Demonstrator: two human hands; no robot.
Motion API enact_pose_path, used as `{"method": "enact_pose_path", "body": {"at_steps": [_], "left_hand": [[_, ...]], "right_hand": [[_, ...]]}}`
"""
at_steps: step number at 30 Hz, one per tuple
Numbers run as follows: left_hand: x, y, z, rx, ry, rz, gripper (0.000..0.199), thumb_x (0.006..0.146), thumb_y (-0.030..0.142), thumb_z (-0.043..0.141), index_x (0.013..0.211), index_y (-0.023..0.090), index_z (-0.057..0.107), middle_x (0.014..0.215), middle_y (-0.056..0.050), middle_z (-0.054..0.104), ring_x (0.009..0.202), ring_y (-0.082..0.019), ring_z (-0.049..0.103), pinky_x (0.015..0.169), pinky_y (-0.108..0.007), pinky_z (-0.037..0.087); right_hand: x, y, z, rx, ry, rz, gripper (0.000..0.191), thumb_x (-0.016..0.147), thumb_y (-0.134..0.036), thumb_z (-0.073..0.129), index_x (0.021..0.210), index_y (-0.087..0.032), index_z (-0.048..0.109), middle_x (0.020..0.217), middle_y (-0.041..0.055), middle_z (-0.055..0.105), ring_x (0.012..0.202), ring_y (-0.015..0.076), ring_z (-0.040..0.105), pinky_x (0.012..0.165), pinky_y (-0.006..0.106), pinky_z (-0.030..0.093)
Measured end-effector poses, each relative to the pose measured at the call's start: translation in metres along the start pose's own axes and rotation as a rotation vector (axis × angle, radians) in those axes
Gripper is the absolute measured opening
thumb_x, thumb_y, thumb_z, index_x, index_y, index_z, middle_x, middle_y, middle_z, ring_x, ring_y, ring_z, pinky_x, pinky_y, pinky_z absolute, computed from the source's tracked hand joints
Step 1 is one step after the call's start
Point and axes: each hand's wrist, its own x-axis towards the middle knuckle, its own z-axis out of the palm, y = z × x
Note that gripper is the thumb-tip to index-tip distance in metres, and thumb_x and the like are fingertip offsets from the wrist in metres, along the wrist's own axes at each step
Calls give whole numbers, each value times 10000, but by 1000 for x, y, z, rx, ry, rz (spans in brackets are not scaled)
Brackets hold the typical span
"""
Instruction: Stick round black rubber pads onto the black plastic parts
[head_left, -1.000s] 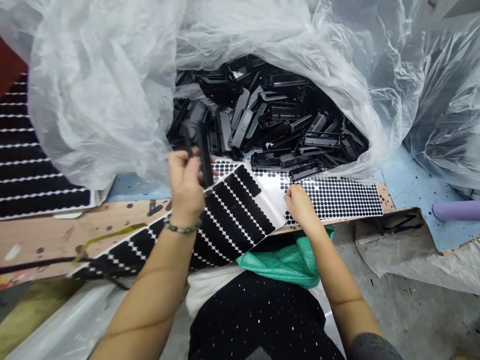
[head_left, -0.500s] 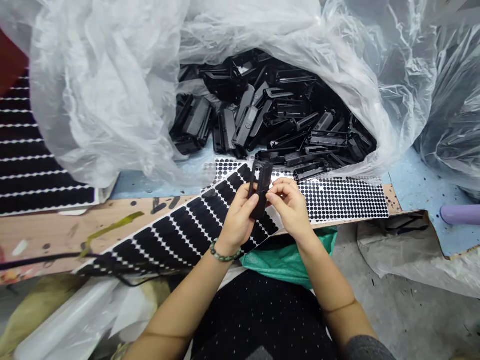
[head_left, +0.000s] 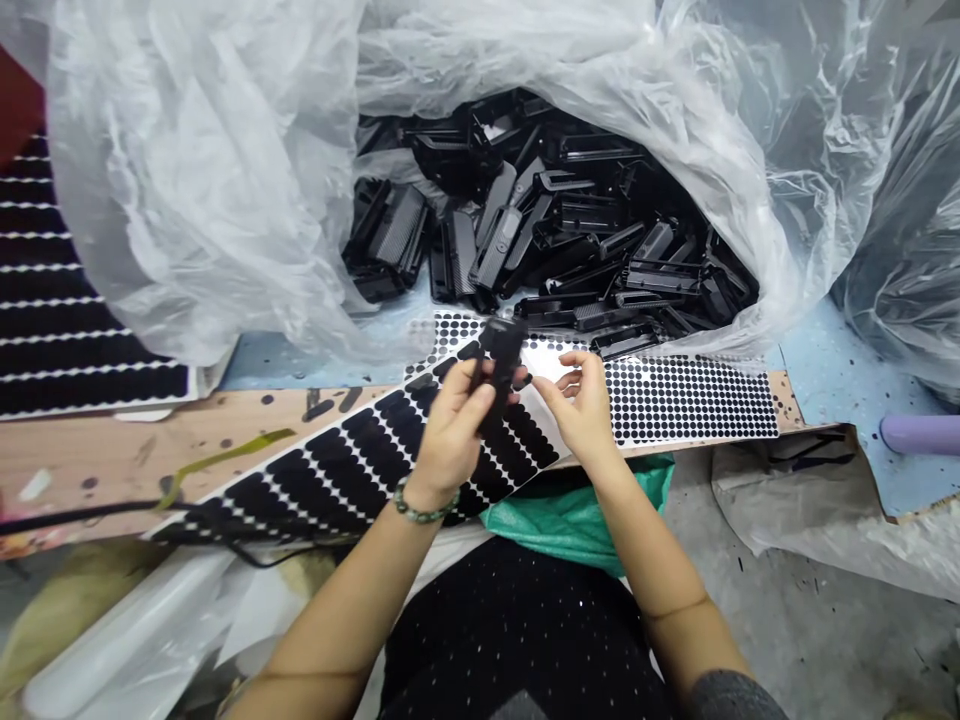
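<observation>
My left hand (head_left: pixel 454 425), a beaded bracelet at its wrist, grips a long black plastic part (head_left: pixel 502 350) tilted above the sheets. The part is blurred by motion. At the thumb tip of my right hand (head_left: pixel 581 405) is a small black round sticker (head_left: pixel 527 379), just beside the part; the other fingers are curled back. Below my left hand, a sheet of large black stickers (head_left: pixel 375 450) lies slanted over the bench edge. To the right of my right hand lies a white sheet of small black dots (head_left: pixel 690 400).
A large clear plastic bag (head_left: pixel 720 110) gapes over a heap of black plastic parts (head_left: pixel 495 240). Another black sticker sheet (head_left: pixel 90 330) lies at the left. A black cable (head_left: pixel 90 520) and a yellow-green strip (head_left: pixel 225 456) cross the bench. A purple cylinder (head_left: pixel 922 433) juts in at right.
My left hand has moved left with the black part, drawing it away from my right hand. My right hand has barely moved, and the black dot stays at its thumb tip.
</observation>
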Motion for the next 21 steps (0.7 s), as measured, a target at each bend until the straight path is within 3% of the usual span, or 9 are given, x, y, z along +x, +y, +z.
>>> {"method": "enact_pose_path", "body": {"at_steps": [4, 7, 11, 15, 21], "left_hand": [[20, -3, -10, 33, 86, -41, 295, 770, 413, 660, 969, 213, 573, 1030, -60, 687, 967, -201, 678, 688, -258, 571], [33, -13, -10, 55, 69, -184, 295, 735, 388, 663, 941, 194, 577, 943, -54, 693, 919, -198, 684, 641, -255, 580], [32, -8, -8, 17, 42, -286, 297, 736, 360, 651, 957, 174, 579, 916, -59, 698, 875, -195, 698, 603, -245, 580], [18, 14, -4, -7, -137, -372, 310, 731, 356, 674, 949, 149, 596, 819, -63, 709, 820, -215, 711, 557, -237, 567], [6, 30, 4, 4, -228, -351, 322, 740, 372, 694, 968, 152, 633, 819, -62, 715, 803, -228, 715, 535, -249, 566]], "right_hand": [[6, 14, 11, -232, -73, -148, 131, 769, -231, 684, 836, -224, 572, 1113, 103, 552, 994, 236, 569, 888, 405, 503], [7, 15, 14, -288, -163, -209, 110, 825, -155, 568, 739, -223, 576, 1089, 115, 588, 1006, 249, 577, 926, 436, 485], [10, 6, -3, -33, -173, -180, 102, 820, -269, 609, 727, -230, 592, 1023, 71, 594, 963, 209, 588, 856, 377, 522], [19, -11, -25, 193, -133, -101, 199, 769, -401, 677, 715, -222, 608, 1043, 61, 575, 984, 203, 576, 826, 357, 530], [20, -27, -33, 184, -180, -82, 244, 752, -434, 697, 668, -219, 619, 1061, 59, 570, 950, 206, 578, 806, 375, 541]]}}
